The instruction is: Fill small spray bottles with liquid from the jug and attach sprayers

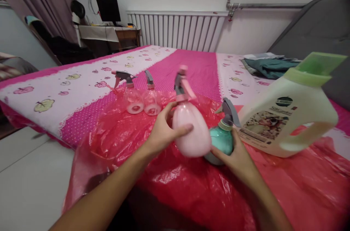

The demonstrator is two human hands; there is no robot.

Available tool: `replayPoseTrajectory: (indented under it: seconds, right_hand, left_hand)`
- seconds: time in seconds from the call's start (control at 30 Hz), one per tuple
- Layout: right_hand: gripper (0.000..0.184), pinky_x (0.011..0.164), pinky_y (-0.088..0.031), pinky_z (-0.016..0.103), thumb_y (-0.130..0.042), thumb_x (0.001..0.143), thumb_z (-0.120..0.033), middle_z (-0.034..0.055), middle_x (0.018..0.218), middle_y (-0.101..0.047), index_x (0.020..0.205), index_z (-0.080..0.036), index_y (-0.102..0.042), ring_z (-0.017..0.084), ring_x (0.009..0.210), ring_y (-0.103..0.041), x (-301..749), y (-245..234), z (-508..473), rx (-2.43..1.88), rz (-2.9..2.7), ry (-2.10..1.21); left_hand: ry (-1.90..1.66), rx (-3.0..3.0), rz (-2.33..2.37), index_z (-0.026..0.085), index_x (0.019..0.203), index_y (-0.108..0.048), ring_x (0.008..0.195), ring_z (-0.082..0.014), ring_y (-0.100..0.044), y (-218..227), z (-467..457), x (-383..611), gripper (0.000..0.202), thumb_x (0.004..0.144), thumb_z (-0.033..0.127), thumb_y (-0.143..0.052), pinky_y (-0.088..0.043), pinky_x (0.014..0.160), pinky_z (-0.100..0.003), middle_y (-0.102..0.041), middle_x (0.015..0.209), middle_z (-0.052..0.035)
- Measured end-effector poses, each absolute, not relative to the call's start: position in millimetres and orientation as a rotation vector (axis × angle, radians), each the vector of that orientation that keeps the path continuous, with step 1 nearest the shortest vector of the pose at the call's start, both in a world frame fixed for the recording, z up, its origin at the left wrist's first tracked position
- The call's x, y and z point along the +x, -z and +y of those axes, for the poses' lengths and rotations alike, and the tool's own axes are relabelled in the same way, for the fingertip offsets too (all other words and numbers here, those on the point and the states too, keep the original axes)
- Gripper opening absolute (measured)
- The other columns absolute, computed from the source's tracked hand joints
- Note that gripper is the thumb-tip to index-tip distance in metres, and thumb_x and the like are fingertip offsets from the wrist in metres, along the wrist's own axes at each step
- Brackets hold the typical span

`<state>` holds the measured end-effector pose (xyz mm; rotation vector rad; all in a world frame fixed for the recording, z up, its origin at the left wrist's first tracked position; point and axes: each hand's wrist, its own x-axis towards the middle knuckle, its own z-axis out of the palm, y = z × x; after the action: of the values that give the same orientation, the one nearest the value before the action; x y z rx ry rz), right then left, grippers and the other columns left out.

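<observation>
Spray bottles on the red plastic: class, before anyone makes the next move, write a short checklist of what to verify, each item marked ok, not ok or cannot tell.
1. Pink spray bottle held by the left hand: ok, thumb across its front.
2. Green spray bottle held by the right hand: ok.
3. Leftmost clear bottle and the clear bottle beside it upright: ok.
4. Green cap on the large jug: ok.
5. Red plastic lying smooth: not ok, it is wrinkled.
6. Spray heads screwed tight: cannot tell.
</observation>
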<state>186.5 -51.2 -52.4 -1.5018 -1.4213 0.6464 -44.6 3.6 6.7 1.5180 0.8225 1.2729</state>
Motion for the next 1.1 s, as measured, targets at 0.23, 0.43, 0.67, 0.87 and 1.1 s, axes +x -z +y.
replayPoseTrajectory:
  seconds: [0.23, 0.43, 0.67, 0.87, 1.1]
  right_hand:
    - [0.078, 0.11, -0.048, 0.055, -0.079, 0.071, -0.062, 0.017, 0.141, -0.061, 0.132, -0.021, -0.052, 0.039, 0.136, -0.055, 187, 53, -51, -1.489, -1.437, -0.644]
    - [0.076, 0.113, -0.046, 0.056, -0.079, 0.071, -0.062, 0.0156, 0.138, -0.062, 0.13, -0.022, -0.053, 0.039, 0.137, -0.054, 188, 55, -50, -1.507, -1.448, -0.601]
    - [0.083, 0.116, -0.043, 0.056, -0.079, 0.073, -0.061, 0.0146, 0.141, -0.059, 0.139, -0.025, -0.046, 0.037, 0.136, -0.054, 189, 61, -50, -1.497, -1.429, -0.601]
    - [0.096, 0.121, -0.036, 0.058, -0.08, 0.072, -0.062, 0.0162, 0.147, -0.052, 0.148, -0.025, -0.036, 0.037, 0.141, -0.049, 189, 64, -50, -1.506, -1.396, -0.602]
    - [0.111, 0.12, -0.037, 0.059, -0.087, 0.063, -0.066, 0.0169, 0.151, -0.05, 0.151, -0.024, -0.034, 0.037, 0.139, -0.05, 190, 65, -49, -1.469, -1.37, -0.661]
  left_hand:
    - [-1.193, 1.794, 1.036, 0.023, 0.131, -0.061, 0.121, -0.0353, -0.069, -5, -1, -39, 0.078, 0.063, 0.039, -0.095, -0.056, 0.102, -0.05, -0.072, 0.131, -0.0133]
    - [-1.235, 1.803, 1.247, 0.021, 0.13, -0.061, 0.116, -0.0372, -0.071, 0, 5, -42, 0.075, 0.066, 0.044, -0.093, -0.055, 0.101, -0.055, -0.074, 0.126, -0.0144]
    - [-1.271, 1.96, 1.305, 0.023, 0.137, -0.055, 0.116, -0.038, -0.07, 0, 7, -47, 0.078, 0.07, 0.044, -0.09, -0.054, 0.1, -0.055, -0.071, 0.132, -0.0146]
    - [-1.229, 2.207, 1.114, 0.023, 0.139, -0.054, 0.122, -0.0361, -0.067, 3, 9, -52, 0.071, 0.076, 0.035, -0.087, -0.052, 0.103, -0.051, -0.069, 0.138, -0.0141]
    - [-1.225, 2.156, 1.007, 0.023, 0.136, -0.061, 0.129, -0.0364, -0.064, 1, 8, -50, 0.067, 0.074, 0.028, -0.087, -0.049, 0.111, -0.054, -0.068, 0.14, -0.0142]
